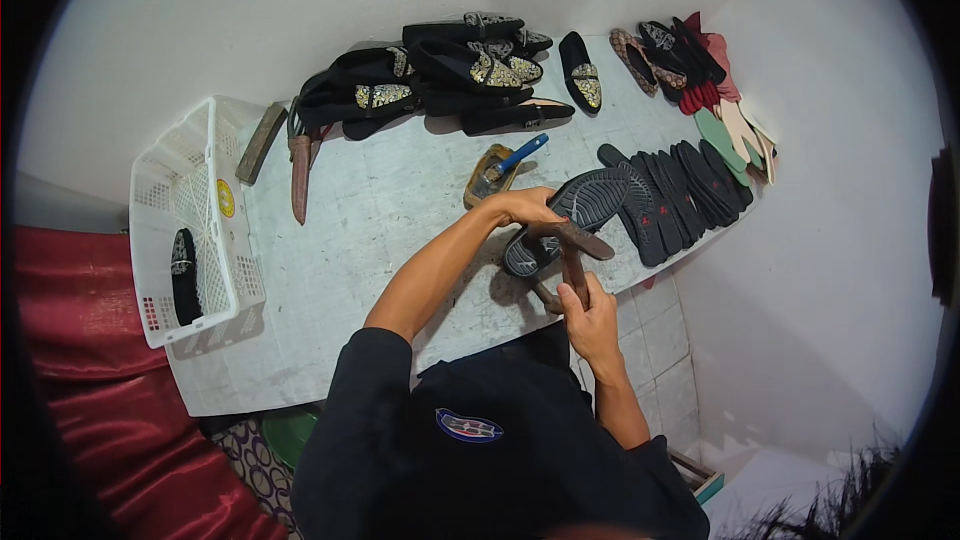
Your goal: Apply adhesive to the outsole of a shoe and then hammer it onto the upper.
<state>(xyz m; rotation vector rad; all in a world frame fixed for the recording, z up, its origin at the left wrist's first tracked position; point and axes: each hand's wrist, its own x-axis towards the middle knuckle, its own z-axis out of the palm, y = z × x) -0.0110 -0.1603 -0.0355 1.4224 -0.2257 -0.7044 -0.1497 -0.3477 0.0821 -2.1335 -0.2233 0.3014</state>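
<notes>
My left hand point(525, 206) grips a black shoe point(597, 195), its ribbed dark sole turned up, over the near part of the table. A hammer point(573, 270) is in my right hand point(592, 320), fingers wrapped round its handle. The hammer's head lies across the sole and hides part of it. Under the shoe, part of a brownish stand or block point(547, 297) shows; its kind is unclear. Just beyond my left hand sits a yellowish glue tray point(476, 190) with a blue-handled brush point(525, 152) resting in it.
Black soles point(680, 200) lie in a row at the right edge, near pale insoles point(735, 135). Patterned black loafers point(450, 75) are piled at the back. A white basket point(215, 270) holding a shoe stands left, beside a wooden block point(262, 143) and a brown sheath point(300, 180).
</notes>
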